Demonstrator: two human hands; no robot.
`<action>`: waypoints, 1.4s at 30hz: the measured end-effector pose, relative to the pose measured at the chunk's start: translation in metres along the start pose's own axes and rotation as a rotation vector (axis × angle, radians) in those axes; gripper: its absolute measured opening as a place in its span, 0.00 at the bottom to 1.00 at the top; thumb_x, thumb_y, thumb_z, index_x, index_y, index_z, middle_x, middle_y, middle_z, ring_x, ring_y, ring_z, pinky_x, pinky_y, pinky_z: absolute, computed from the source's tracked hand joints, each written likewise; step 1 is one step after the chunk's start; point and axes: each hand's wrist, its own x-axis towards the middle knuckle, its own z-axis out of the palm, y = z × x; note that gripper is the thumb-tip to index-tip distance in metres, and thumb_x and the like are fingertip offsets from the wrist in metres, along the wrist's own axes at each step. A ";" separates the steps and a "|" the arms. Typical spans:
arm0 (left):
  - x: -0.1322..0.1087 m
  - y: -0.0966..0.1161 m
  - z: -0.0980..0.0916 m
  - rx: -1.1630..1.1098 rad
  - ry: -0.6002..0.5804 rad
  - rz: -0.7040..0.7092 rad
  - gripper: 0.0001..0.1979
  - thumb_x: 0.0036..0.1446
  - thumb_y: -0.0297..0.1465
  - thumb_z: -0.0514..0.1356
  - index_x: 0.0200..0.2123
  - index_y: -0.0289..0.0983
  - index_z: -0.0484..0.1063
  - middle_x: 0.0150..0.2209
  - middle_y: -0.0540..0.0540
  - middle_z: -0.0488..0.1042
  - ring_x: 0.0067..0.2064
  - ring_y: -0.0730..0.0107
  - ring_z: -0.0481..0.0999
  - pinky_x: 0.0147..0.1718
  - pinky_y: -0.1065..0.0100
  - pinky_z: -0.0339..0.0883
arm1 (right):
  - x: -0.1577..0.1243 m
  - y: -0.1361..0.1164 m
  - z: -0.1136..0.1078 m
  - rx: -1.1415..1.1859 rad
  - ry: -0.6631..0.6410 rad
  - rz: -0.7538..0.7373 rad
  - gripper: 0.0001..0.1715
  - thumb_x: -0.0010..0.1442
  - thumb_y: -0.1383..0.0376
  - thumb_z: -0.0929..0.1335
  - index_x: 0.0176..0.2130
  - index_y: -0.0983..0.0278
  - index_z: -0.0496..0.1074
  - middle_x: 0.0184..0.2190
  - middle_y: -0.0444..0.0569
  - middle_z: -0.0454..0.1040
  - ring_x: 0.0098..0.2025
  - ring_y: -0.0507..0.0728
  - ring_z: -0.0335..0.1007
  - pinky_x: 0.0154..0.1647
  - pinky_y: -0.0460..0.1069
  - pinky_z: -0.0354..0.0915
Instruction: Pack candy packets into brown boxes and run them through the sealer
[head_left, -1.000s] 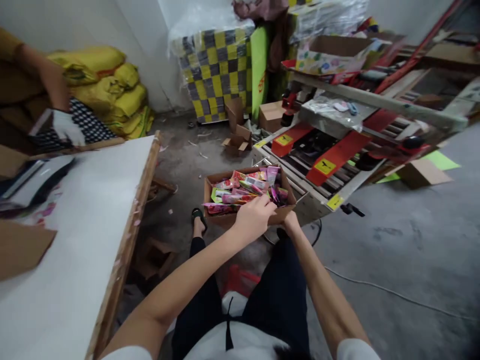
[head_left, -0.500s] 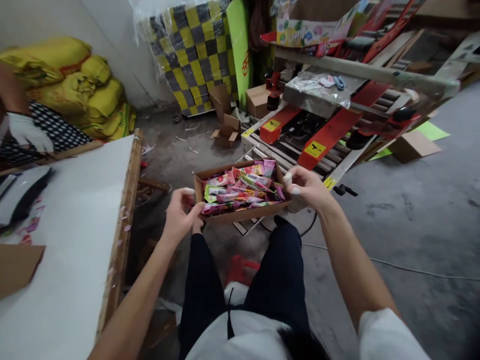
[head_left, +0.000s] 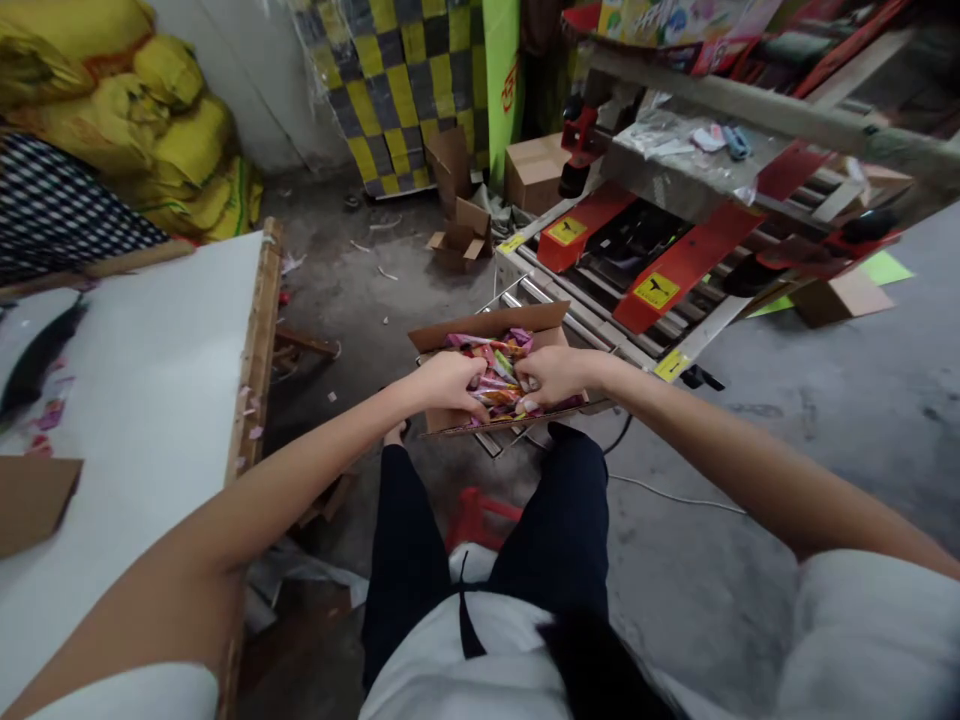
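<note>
An open brown cardboard box (head_left: 491, 325) stands in front of my knees, at the near end of a roller conveyor. Colourful wrapped sweets (head_left: 499, 370) in pink, purple, green and orange fill it. My left hand (head_left: 454, 382) reaches in from the left, fingers curled down onto the sweets. From the right, my right hand (head_left: 551, 375) is in the box too, its fingers bent around some packets. The fingertips of both hands are partly hidden among the wrappers. The box's long far flap stands up and leans outward.
A carton-sealing machine with red guards (head_left: 660, 290) and rollers stands ahead on the right. At left is a white table (head_left: 172, 370) with a wooden edge. Yellow sacks (head_left: 180, 140), small cartons (head_left: 461, 235) and a red stool (head_left: 480, 515) are around; a cable (head_left: 675, 497) crosses the floor.
Both hands have moved from the box's ends into it, onto the sweets. The far flap now shows raised. A co-worker's gloved hand at left has gone out of view.
</note>
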 end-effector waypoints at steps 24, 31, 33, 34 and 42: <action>-0.014 -0.008 0.047 -0.458 0.415 -0.118 0.18 0.55 0.34 0.66 0.47 0.36 0.66 0.42 0.42 0.75 0.43 0.60 0.77 0.45 0.61 0.70 | -0.010 -0.009 0.045 -0.058 0.836 0.197 0.26 0.63 0.60 0.70 0.57 0.71 0.71 0.57 0.66 0.71 0.57 0.69 0.67 0.56 0.59 0.63; -0.025 0.011 0.049 0.179 0.419 -0.074 0.31 0.67 0.31 0.52 0.71 0.31 0.53 0.74 0.31 0.50 0.75 0.51 0.49 0.71 0.43 0.43 | 0.012 -0.019 0.060 -0.109 0.723 -0.018 0.26 0.68 0.73 0.57 0.60 0.77 0.69 0.60 0.66 0.71 0.67 0.65 0.60 0.72 0.60 0.55; -0.021 0.011 0.049 0.204 0.371 -0.058 0.30 0.70 0.32 0.46 0.72 0.28 0.52 0.74 0.32 0.52 0.75 0.53 0.51 0.72 0.45 0.43 | 0.015 -0.017 0.053 -0.101 0.660 -0.015 0.24 0.67 0.73 0.58 0.57 0.76 0.72 0.56 0.65 0.74 0.63 0.64 0.66 0.68 0.58 0.60; -0.018 0.011 0.050 0.202 0.370 -0.058 0.30 0.71 0.33 0.44 0.71 0.26 0.53 0.73 0.32 0.54 0.74 0.53 0.54 0.72 0.47 0.44 | 0.014 -0.015 0.050 -0.098 0.634 -0.017 0.23 0.67 0.73 0.58 0.55 0.75 0.73 0.55 0.63 0.75 0.61 0.63 0.68 0.67 0.57 0.61; 0.007 0.011 0.045 0.222 0.372 -0.007 0.25 0.71 0.32 0.43 0.54 0.25 0.76 0.57 0.31 0.76 0.58 0.51 0.75 0.65 0.50 0.59 | 0.025 -0.009 0.033 -0.108 0.404 0.096 0.23 0.70 0.66 0.58 0.43 0.72 0.80 0.48 0.63 0.80 0.52 0.65 0.76 0.53 0.56 0.65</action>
